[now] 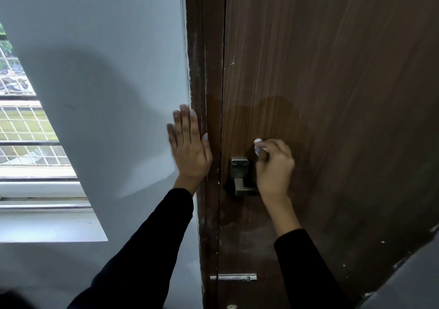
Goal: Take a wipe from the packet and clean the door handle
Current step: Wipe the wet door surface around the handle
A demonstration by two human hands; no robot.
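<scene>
Left hand (190, 147) flat, fingers straight and pointing up, pressed against the grey wall (107, 71) at the door frame (204, 95). Right hand (273, 166) curled, pinching a small white wipe (257, 140) against the brown door (332, 95), just above the metal door handle (241, 178). Handle's lever hidden behind the wrist; its direction unclear. No legible writing.

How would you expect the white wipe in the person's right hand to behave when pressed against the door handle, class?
The wipe probably crumples easily: it sits bunched in the right hand. It likely moulds around the metal door handle rather than sliding stiffly.
</scene>
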